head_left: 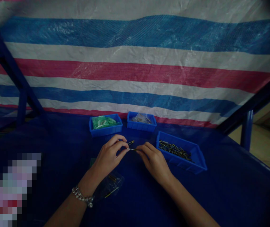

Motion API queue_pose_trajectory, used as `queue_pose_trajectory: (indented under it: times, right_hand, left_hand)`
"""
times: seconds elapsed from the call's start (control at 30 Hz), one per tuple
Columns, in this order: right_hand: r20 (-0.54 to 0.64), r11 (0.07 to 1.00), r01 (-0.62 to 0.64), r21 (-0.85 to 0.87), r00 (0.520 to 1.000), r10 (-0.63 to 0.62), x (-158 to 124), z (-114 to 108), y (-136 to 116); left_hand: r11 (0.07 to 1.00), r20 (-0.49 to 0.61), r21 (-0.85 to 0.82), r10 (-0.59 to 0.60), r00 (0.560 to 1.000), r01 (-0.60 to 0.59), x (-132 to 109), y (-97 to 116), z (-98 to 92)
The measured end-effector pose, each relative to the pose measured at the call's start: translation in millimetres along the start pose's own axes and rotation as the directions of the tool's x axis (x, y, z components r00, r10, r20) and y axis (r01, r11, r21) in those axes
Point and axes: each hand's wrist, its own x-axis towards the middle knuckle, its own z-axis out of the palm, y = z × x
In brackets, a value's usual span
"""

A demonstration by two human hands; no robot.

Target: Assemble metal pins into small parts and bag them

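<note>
1. Three blue bins on the bench [220, 189]: left bin [105, 125] with green bagged parts, middle bin [141, 121] with clear packets, right bin [181, 152] with dark thin pins.
2. Clear bag [110, 186] flat under the left wrist.
3. Left hand [108, 156] and right hand [154, 159] close together, fingertips pinching one thin pin [133, 149] between them, just above the bench.

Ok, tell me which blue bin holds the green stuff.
The left bin, the one furthest left of the three; the middle bin holds clear packets, the right bin dark metal pins.
</note>
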Motion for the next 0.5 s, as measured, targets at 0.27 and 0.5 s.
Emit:
queue_pose_trajectory:
  times: [0.27,0.5]
  right_hand:
    - [-0.077,0.990,0.049,0.129,0.996,-0.040,0,0,2]
    - [-0.092,0.989,0.030,0.144,0.996,-0.017,4,-10,2]
  left_hand:
    - [1.000,0.008,-0.016,-0.008,1.000,0.008,0,-2,-0.1]
    - [0.999,0.000,-0.030,-0.045,0.999,0.045,2,-4,-2.7]
